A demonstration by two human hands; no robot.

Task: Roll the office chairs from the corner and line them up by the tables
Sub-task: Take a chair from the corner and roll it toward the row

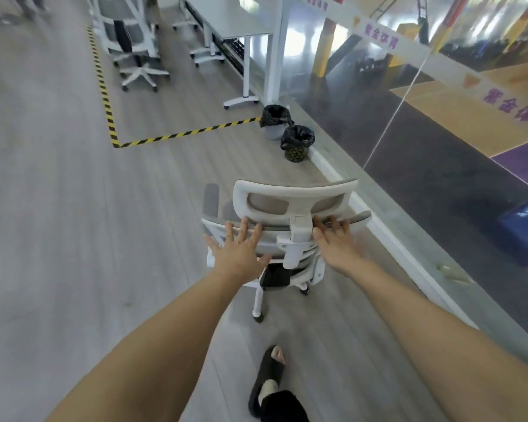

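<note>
— Hands?
— Left hand (240, 252) and right hand (333, 242) lie flat, fingers straight, against the chair (290, 208) backrest, either side of its spine; neither grasps.

— Bearing?
— Chair directly ahead, equidistant; worktop (241, 25) and parked chairs (134, 47) far ahead, leftward; bins (297, 144) between.

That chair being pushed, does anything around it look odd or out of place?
Nothing looks damaged or spilled. The chair rolls upright under the left hand and right hand; two lined bins stand ahead.
</note>
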